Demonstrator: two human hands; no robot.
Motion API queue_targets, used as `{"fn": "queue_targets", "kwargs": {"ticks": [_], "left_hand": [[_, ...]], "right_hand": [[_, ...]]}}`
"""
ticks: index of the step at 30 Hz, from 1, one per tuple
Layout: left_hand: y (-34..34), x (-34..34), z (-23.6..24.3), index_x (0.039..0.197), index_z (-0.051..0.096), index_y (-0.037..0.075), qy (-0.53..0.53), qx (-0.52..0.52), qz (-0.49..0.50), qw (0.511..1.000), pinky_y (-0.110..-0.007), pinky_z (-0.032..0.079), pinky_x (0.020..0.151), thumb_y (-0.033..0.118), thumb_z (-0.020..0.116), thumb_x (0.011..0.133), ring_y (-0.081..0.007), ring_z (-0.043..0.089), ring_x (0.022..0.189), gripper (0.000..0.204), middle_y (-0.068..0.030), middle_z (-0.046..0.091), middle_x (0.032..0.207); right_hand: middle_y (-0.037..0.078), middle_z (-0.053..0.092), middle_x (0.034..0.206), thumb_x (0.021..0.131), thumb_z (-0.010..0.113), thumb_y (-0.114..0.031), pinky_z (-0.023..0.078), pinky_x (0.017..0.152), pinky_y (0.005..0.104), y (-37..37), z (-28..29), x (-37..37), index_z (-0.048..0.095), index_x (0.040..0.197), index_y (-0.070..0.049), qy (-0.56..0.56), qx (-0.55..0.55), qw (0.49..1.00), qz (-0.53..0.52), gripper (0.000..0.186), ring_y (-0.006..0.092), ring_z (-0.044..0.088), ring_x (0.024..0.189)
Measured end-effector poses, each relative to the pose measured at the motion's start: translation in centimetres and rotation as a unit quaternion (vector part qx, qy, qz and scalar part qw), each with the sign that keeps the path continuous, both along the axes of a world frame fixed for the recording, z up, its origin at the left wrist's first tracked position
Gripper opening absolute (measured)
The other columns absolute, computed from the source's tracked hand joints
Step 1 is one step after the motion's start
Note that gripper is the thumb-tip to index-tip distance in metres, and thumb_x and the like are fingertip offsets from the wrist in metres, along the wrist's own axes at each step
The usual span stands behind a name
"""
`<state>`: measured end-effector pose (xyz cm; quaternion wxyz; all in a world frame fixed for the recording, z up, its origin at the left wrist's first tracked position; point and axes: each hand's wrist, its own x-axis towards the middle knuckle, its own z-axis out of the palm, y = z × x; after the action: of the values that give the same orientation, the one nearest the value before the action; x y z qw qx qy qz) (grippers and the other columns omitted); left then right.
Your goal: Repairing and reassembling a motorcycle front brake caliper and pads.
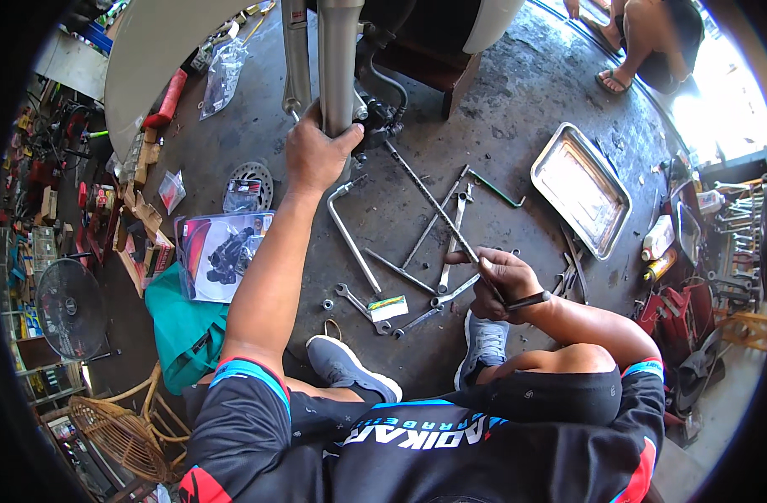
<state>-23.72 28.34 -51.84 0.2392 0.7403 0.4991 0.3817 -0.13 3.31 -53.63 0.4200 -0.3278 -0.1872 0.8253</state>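
Observation:
My left hand (315,151) is closed around the lower silver front fork (340,59), beside a dark fitting (375,121). My right hand (505,281) grips a long dark bar tool (433,204) with a bent handle; it slants up to the fitting. Beneath it on the dark floor lie a silver bent handle (354,243), a green-handled hex key (496,191), several wrenches (454,235) and a small green and white packet (389,313).
A steel tray (582,191) lies right, near bottles (657,239). Printed bags (224,256), a brake disc (251,180) and teal cloth (182,335) lie left, near a rattan chair (115,436) and cluttered shelves. Another person's sandalled foot (614,80) is upper right.

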Motion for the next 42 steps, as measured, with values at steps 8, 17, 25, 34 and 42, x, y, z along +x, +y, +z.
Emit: {"fn": "queue_targets", "kwargs": {"ticks": [8, 17, 25, 34, 42], "left_hand": [[-15.6, 6.5, 0.1, 0.125, 0.046, 0.003, -0.203, 0.12, -0.379, 0.895, -0.051, 0.037, 0.1, 0.052, 0.079, 0.073, -0.0369, 0.048, 0.12, 0.079, -0.0213, 0.048, 0.13], [-21.8, 9.7, 0.1, 0.08, 0.057, 0.003, -0.391, -0.137, -0.49, 0.767, -0.038, 0.045, 0.062, 0.024, 0.056, 0.097, -0.0317, 0.057, 0.064, 0.027, -0.0124, 0.055, 0.067], [-22.2, 6.9, 0.5, 0.068, 0.049, 0.003, -0.462, -0.163, -0.492, 0.719, -0.042, 0.046, 0.072, 0.024, 0.048, 0.1, -0.0298, 0.053, 0.063, 0.038, -0.0093, 0.046, 0.062], [-19.8, 3.1, -10.7, 0.097, 0.046, 0.011, -0.395, -0.264, -0.158, 0.866, -0.039, 0.046, 0.079, 0.021, 0.049, 0.097, -0.0204, 0.05, 0.079, 0.01, -0.0056, 0.05, 0.086], [-11.5, 8.9, -6.1, 0.105, 0.061, 0.006, -0.601, -0.466, 0.066, 0.646, -0.026, 0.049, 0.056, 0.026, 0.058, 0.099, -0.0122, 0.057, 0.065, 0.02, -0.004, 0.061, 0.081]], "right_hand": [[0.004, 0.059, 0.07, 0.102, 0.049, -0.029, 0.044, 0.052, 0.025, -0.2, 0.6, 0.3, 0.048, 0.136, 0.001, -0.22, 0.017, 0.975, 0.018, 0.046, 0.0103, 0.055, 0.055], [0.01, 0.048, 0.141, 0.094, 0.053, -0.044, 0.025, 0.116, 0.0386, -1.9, -1.7, 1.4, 0.032, 0.147, 0.001, -0.21, 0.325, 0.915, 0.114, 0.072, 0.0195, 0.035, 0.141], [0.013, 0.062, 0.115, 0.094, 0.051, -0.033, 0.037, 0.106, 0.0516, -2.4, -0.3, 1.4, 0.052, 0.123, -0.007, -0.307, 0.368, 0.856, 0.191, 0.039, 0.0226, 0.064, 0.102], [0.022, 0.065, 0.074, 0.095, 0.053, -0.03, 0.051, 0.069, 0.0478, 4.5, 10.4, -1.3, 0.038, 0.125, 0.008, -0.614, 0.201, 0.545, 0.535, 0.051, 0.0427, 0.066, 0.078], [0.016, 0.069, 0.104, 0.094, 0.057, -0.015, 0.056, 0.08, 0.0352, 6.7, 5.8, -1.7, 0.055, 0.109, 0.006, -0.367, -0.096, 0.866, 0.327, 0.026, 0.0228, 0.069, 0.096]]}}
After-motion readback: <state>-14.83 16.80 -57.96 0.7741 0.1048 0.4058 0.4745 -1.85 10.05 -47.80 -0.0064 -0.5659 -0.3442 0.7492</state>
